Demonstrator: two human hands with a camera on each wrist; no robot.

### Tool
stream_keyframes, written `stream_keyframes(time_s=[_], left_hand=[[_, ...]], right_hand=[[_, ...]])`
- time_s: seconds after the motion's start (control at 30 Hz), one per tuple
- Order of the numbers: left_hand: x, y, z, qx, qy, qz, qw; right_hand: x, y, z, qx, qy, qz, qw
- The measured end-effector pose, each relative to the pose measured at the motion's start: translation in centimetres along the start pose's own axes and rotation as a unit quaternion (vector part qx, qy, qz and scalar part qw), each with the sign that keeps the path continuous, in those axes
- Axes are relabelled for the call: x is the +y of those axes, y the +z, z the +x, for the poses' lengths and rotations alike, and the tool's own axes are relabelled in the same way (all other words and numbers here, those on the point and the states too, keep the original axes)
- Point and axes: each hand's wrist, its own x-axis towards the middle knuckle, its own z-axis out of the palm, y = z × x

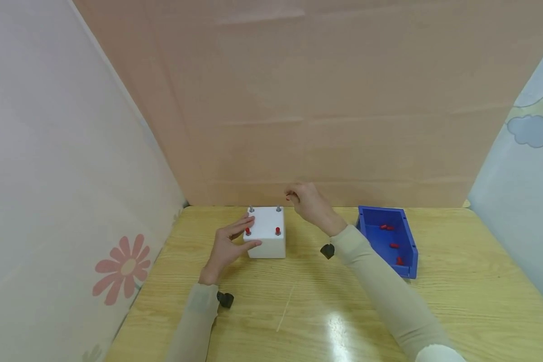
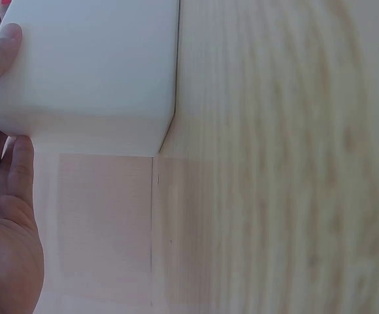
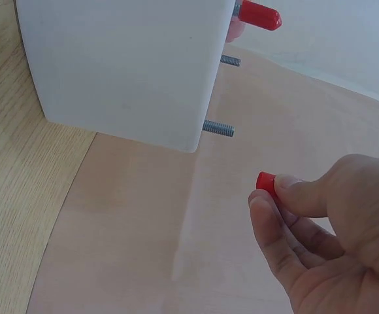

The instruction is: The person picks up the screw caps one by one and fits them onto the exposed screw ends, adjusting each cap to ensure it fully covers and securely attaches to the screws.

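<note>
A white box point(image 1: 267, 220) stands on the table with threaded studs sticking up near its top corners. The two near studs carry red caps point(image 1: 278, 231); each far stud point(image 1: 278, 208) is bare metal. My left hand point(image 1: 226, 245) holds the box at its left side, thumb on the near face and fingertips over the top edge. Beyond the box's far right corner, my right hand point(image 1: 314, 205) pinches a small red cap point(image 3: 266, 182) between thumb and index finger. In the right wrist view the cap is apart from the nearest bare stud point(image 3: 218, 128).
A blue bin point(image 1: 411, 236) with several red caps point(image 1: 394, 246) inside stands on the table, right of the box. Brown paper point(image 1: 326, 125) hangs behind the table's far edge. Patterned walls flank the table point(image 1: 307, 311) on both sides.
</note>
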Motion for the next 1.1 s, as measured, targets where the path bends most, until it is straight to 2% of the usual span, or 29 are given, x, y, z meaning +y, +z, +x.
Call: stream_keyframes(time_s=[0.4, 0.73, 1.1], left_hand=[[0.2, -0.1, 0.0, -0.005, -0.001, 0.013, 0.9999], [-0.2, 0.0, 0.0, -0.003, 0.012, 0.004, 0.9999], [-0.2, 0.0, 0.1, -0.009, 0.009, 0.009, 0.9999]], right_hand=[[0.0, 0.6, 0.0, 0.006, -0.001, 0.014, 1.000], [-0.1, 0.8, -0.2, 0.008, -0.017, 0.008, 1.000], [-0.2, 1.4, 0.1, 0.013, -0.020, 0.003, 1.000]])
